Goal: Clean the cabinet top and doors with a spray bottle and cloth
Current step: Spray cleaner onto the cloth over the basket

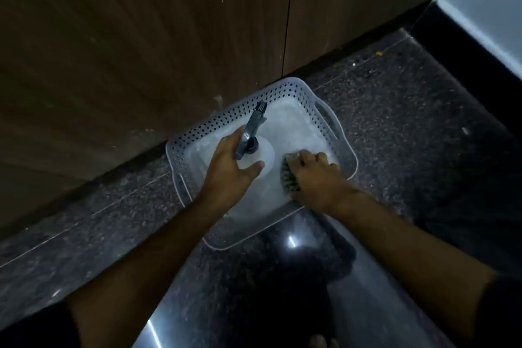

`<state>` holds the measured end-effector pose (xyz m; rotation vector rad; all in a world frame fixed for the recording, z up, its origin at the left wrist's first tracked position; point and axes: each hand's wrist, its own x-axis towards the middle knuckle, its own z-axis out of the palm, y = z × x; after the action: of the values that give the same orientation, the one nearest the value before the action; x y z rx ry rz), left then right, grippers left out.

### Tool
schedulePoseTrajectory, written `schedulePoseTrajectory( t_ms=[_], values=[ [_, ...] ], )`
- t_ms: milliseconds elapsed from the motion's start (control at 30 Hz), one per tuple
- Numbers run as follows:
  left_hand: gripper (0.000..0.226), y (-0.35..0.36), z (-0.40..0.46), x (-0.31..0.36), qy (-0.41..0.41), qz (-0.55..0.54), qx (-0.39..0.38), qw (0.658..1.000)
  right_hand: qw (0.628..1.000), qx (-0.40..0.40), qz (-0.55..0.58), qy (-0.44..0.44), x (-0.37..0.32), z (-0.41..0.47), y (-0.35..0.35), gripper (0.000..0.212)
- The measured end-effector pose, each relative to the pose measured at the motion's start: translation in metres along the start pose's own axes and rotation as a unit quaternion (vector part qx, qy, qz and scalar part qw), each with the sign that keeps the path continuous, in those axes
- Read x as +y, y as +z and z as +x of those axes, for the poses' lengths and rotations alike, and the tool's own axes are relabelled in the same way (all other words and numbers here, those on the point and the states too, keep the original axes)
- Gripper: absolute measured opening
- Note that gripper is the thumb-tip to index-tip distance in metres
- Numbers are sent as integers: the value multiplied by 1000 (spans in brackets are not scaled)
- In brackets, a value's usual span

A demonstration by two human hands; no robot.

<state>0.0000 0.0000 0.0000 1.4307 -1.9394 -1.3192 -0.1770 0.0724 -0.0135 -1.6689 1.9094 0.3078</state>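
Note:
A white perforated plastic basket [285, 90] sits on the dark floor against the brown cabinet doors [141, 37]. Inside it stands a translucent white spray bottle [267, 154] with a grey trigger head [252, 127]. My left hand [231, 167] grips the bottle just below the trigger head. My right hand [316, 175] is in the basket's right side, fingers curled around a striped, dark-and-light cloth [288, 178] bunched under the palm.
Speckled dark granite floor [395, 127] runs along a black plinth under the cabinet. A pale wall or appliance [494, 8] stands at the upper right. Bare toes [322, 342] show at the bottom edge. The scene is dim.

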Motion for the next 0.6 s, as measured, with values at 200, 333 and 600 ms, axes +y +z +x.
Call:
schedulePoseTrajectory(
  t_ms=[200, 333, 600],
  values=[
    [59, 8, 22, 2, 17, -113, -22, 993, 998, 32, -33, 38, -8, 18, 18, 59],
    [53, 13, 34, 14, 47, -155, -36, 986, 998, 61, -5, 17, -5, 30, 11, 48],
    [40, 6, 19, 38, 80, -108, -47, 990, 843, 183, 505, 27, 26, 16, -13, 10]
  ],
)
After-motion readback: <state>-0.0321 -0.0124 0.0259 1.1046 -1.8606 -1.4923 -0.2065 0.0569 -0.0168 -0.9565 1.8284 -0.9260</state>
